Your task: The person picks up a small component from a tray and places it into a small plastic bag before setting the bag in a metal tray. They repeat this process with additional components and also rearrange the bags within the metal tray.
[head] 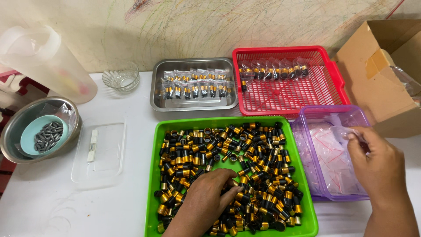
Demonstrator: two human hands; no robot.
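**Both hands down in the trays, one among caps, one among bags**

While the left hand [206, 197] lies palm down in the green tray [153, 175], its fingers [230, 193] curl loosely into the heap of black-and-gold caps [258, 162]; whether a cap is actually pinched under them cannot be told, since the back of the hand hides the fingertips. Caps lie all around those fingers, thickest just beyond and to the right of them.

Over on the other side, the right hand [379, 166] reaches into the purple bin [307, 116], and its fingers [356, 137] close on the edge of one of the small clear bags [326, 153] that fill the bin. More bags lie below and to the left of those fingertips. The purple bin touches the green tray's right wall, between the two hands.

Beyond the left fingers sits a metal tray [158, 105] holding bagged caps in rows, and just beside it, beyond the right fingers, a red basket [280, 105] with a row of filled bags along its far wall. A cardboard box [372, 87] stands further right of the right fingers. Well to the left of the left fingers are a clear lid [109, 171], a metal bowl [13, 131] holding a teal dish [28, 131] of small grey parts, a glass dish [121, 79] and a plastic jug [48, 61].
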